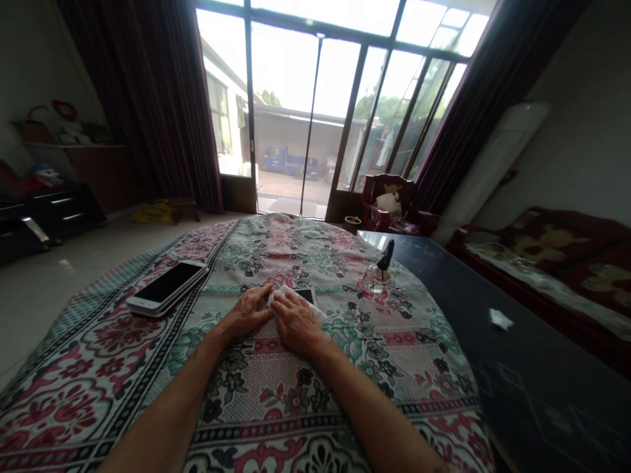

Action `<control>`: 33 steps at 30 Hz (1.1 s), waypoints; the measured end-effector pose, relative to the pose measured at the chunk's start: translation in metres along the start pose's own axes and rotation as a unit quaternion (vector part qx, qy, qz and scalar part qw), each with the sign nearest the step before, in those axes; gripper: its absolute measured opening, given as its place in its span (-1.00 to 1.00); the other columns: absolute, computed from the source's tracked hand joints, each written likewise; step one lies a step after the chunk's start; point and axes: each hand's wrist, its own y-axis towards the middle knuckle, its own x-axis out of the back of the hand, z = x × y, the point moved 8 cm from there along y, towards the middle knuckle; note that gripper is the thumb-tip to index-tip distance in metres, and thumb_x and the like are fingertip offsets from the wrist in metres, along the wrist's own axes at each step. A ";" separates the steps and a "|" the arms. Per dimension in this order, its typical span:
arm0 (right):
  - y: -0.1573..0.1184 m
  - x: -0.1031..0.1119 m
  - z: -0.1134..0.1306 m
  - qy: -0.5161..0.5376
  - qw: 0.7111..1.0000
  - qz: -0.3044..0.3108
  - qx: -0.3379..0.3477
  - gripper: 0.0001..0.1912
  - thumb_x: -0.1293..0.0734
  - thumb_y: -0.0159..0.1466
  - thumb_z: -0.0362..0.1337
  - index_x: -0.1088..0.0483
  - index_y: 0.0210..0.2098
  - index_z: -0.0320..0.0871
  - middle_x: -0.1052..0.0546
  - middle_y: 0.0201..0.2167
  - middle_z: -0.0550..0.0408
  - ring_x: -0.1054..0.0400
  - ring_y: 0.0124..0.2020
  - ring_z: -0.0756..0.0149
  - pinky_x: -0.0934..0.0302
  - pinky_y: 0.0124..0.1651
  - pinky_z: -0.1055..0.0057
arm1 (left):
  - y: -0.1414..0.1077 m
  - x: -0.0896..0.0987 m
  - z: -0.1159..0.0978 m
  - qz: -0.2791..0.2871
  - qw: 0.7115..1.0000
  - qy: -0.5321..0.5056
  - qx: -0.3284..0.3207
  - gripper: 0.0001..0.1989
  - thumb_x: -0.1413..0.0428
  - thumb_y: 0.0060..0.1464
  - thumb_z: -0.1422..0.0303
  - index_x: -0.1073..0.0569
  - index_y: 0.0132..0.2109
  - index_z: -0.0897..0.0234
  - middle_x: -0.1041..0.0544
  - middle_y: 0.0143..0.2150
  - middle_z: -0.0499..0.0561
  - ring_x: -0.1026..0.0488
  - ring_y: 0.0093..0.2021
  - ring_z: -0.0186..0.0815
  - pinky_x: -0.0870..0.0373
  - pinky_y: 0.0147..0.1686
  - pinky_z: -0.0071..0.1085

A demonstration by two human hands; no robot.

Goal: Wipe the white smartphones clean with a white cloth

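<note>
A smartphone (309, 295) with a white edge and dark screen lies on the floral tablecloth in front of me, mostly hidden by my hands and a white tissue (321, 317). My right hand (297, 320) lies over the tissue, fingers together, and presses it onto the phone. At the phone's left end, the bent fingers and thumb of my left hand (248, 311) hold it in place. Off to the left rests a small stack of white phones (167, 288), the top one with its dark screen up. A clear spray bottle (378, 276) with a black nozzle stands upright to the right.
The tablecloth (276, 407) covers a rounded table. Beside it on the right is a dark glossy table (532, 368) with a crumpled white tissue (501, 320) on it. A wooden sofa (552, 249) stands further right, a wooden chair (389, 197) near the glass doors (296, 131).
</note>
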 end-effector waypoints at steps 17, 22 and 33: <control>-0.012 -0.007 -0.017 0.000 0.992 0.002 -0.128 -0.51 -0.12 0.34 -0.27 -0.20 0.24 -0.25 -0.17 0.31 -0.07 0.08 0.35 0.02 0.16 0.34 0.07 | 0.000 -0.003 0.005 -0.006 1.000 -0.007 -0.010 -0.33 -0.17 -0.11 0.27 -0.34 0.20 0.35 -0.45 0.14 0.18 -0.34 0.16 -0.05 -0.20 0.19 -0.14; -0.007 -0.005 0.008 0.033 0.999 0.006 -0.022 -0.56 -0.11 0.36 -0.25 -0.25 0.19 -0.19 -0.25 0.27 0.00 0.03 0.33 0.17 0.13 0.35 0.18 | -0.002 -0.004 0.008 -0.021 1.000 -0.008 -0.008 -0.37 -0.13 -0.05 0.24 -0.35 0.19 0.33 -0.43 0.15 0.18 -0.32 0.17 -0.07 -0.18 0.21 -0.15; -0.014 0.009 -0.062 -0.020 0.983 -0.034 -0.178 -0.58 -0.08 0.37 -0.29 -0.31 0.16 -0.16 -0.28 0.26 0.02 -0.04 0.31 0.12 0.07 0.31 0.17 | -0.001 0.002 -0.005 0.024 1.000 0.019 0.003 -0.33 -0.16 -0.08 0.28 -0.32 0.21 0.40 -0.43 0.15 0.24 -0.34 0.16 -0.02 -0.21 0.18 -0.14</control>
